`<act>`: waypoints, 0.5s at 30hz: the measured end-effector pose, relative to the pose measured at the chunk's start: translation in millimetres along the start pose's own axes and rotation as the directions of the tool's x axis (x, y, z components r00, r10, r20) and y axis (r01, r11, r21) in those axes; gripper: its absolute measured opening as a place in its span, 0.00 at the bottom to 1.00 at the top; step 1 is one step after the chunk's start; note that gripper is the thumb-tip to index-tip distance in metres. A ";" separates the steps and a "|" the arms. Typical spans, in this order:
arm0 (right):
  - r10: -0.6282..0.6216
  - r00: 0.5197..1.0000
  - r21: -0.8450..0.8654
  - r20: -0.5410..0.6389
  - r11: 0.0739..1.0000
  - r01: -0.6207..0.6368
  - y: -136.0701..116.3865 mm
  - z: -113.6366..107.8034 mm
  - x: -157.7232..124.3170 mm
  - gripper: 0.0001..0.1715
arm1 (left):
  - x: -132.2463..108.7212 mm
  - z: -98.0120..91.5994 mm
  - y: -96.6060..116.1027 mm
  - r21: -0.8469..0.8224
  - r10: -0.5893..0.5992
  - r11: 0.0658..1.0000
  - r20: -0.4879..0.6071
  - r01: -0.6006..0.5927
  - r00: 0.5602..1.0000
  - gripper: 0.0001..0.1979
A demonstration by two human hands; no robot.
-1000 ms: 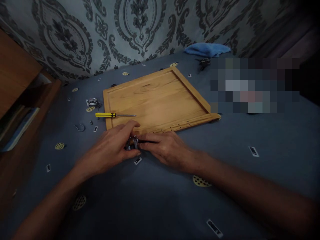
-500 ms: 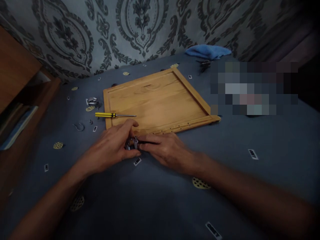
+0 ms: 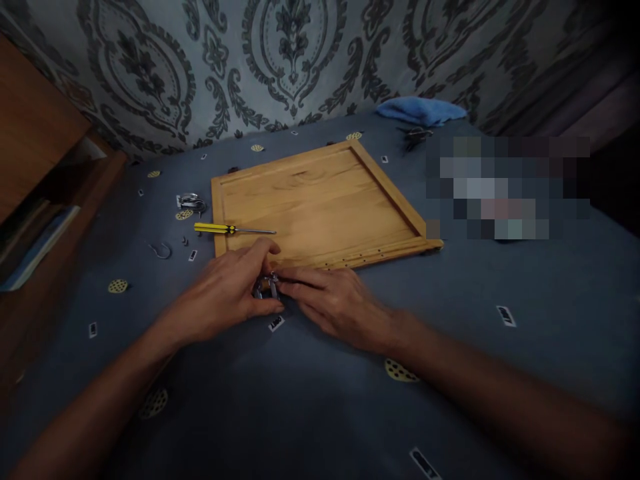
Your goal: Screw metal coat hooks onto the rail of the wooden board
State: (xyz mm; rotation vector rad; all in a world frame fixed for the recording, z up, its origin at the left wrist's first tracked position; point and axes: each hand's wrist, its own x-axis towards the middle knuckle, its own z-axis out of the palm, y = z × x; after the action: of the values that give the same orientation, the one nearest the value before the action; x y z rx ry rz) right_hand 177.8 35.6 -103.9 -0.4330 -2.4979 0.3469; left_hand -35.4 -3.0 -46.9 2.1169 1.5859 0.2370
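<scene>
A small shiny metal fitting [image 3: 273, 288] with two prongs is held at the near left edge of the wooden framed board [image 3: 320, 207]. Around it curl the thumb and fingers of my left hand [image 3: 220, 287], closed on its left side. From the right, the fingertips of my right hand [image 3: 345, 303] pinch at the same fitting. My fingers hide part of it, so I cannot tell whether it touches the wood. A yellow-and-black screwdriver [image 3: 215, 229] lies across the board's left rim, its shaft pointing right.
Left of the board lie a cluster of metal parts [image 3: 190, 201], a curved metal piece [image 3: 161, 251] and small screws [image 3: 185, 241]. A blue cloth [image 3: 423, 111] and a dark object [image 3: 416, 137] are at the back. A wooden cabinet [image 3: 45, 127] borders the left; a blurred patch covers the right.
The view has shifted slightly, moving the scene a little. Both hands stay at the metal fitting with almost the same grip.
</scene>
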 end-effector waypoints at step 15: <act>-0.034 0.999 -0.035 0.034 0.999 0.035 -0.9 -2.5 2.3 0.16 | -0.5 -2.5 4.4 0.003 -0.003 1.000 0.000 0.003 1.000 0.28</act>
State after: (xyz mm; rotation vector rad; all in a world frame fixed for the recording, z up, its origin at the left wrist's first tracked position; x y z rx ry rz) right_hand 177.3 36.0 -100.4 -0.4007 -2.5439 0.2984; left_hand -32.8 -3.7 -42.5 2.1170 1.5901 0.2341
